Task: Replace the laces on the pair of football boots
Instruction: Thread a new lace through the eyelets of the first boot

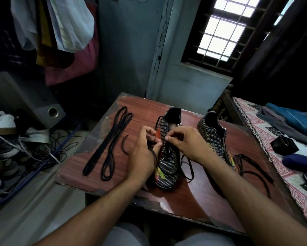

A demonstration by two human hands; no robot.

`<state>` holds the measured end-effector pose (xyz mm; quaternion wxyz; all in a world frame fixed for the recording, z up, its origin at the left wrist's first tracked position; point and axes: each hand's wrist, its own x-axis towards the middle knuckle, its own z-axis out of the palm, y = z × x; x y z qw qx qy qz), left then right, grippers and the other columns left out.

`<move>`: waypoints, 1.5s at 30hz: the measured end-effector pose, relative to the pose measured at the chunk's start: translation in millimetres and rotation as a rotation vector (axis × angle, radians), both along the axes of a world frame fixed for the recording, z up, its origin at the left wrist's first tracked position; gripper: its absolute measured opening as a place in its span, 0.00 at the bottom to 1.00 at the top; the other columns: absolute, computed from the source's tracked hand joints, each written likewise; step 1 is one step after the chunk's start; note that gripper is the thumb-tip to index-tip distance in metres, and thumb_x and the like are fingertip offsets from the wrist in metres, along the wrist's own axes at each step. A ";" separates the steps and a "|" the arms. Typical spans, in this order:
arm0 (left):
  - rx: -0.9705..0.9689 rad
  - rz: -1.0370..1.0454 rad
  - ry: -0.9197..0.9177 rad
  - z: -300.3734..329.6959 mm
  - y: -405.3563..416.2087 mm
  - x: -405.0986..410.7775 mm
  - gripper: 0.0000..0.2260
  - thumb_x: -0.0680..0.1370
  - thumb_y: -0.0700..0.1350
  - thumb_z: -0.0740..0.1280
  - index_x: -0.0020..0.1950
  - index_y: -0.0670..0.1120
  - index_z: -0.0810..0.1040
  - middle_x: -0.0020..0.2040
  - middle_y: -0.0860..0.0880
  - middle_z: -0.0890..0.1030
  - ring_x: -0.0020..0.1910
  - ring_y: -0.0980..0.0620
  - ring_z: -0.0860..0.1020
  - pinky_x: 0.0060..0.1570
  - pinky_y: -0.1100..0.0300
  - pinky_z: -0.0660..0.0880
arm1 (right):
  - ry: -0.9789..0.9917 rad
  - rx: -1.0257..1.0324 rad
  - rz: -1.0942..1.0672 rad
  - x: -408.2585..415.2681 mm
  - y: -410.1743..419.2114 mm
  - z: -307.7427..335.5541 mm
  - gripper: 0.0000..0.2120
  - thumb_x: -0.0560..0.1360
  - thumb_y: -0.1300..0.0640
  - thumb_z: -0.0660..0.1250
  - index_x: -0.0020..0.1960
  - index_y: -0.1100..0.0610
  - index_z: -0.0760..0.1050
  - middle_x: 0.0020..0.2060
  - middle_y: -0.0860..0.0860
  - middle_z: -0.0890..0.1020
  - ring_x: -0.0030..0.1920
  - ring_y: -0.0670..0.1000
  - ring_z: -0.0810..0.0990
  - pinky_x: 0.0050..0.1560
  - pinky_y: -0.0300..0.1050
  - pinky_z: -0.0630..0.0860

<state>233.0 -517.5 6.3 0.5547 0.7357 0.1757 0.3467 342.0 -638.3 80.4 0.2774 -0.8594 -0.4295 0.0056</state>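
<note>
Pinching a thin black lace [153, 155] in curled fingers, your left hand [143, 153] and right hand [188, 144] meet over the black woven football boot with pale dashes [166, 164] at the middle of the scuffed reddish wood-grain table [193, 196]. Its matching boot [214, 137] stands at 3 o'clock, its lace trailing loose. Two flat black spare laces [108, 142] lie looped at 9 o'clock. A barred window [223, 27] glows at 1 o'clock.
</note>
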 end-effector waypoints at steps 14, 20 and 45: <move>-0.025 0.040 -0.013 -0.4 5.7 3.8 0.21 0.73 0.38 0.78 0.55 0.59 0.76 0.44 0.62 0.83 0.47 0.59 0.83 0.52 0.48 0.81 | -0.035 -0.216 0.035 -3.2 14.3 8.7 0.03 0.79 0.54 0.71 0.47 0.50 0.83 0.36 0.44 0.79 0.37 0.41 0.75 0.40 0.35 0.68; 0.049 0.004 0.033 1.6 5.1 0.7 0.20 0.73 0.46 0.72 0.59 0.64 0.71 0.50 0.57 0.82 0.49 0.56 0.82 0.53 0.51 0.80 | -0.177 -0.043 -0.014 -12.1 6.2 -2.0 0.02 0.80 0.55 0.69 0.48 0.51 0.78 0.44 0.45 0.79 0.45 0.45 0.77 0.47 0.43 0.72; 0.144 0.015 0.100 -0.7 3.0 3.9 0.11 0.76 0.42 0.71 0.52 0.58 0.76 0.49 0.55 0.81 0.45 0.58 0.80 0.48 0.53 0.81 | -0.251 -0.076 -0.020 0.0 -35.1 37.1 0.07 0.77 0.49 0.69 0.49 0.52 0.77 0.39 0.40 0.77 0.45 0.48 0.77 0.50 0.48 0.75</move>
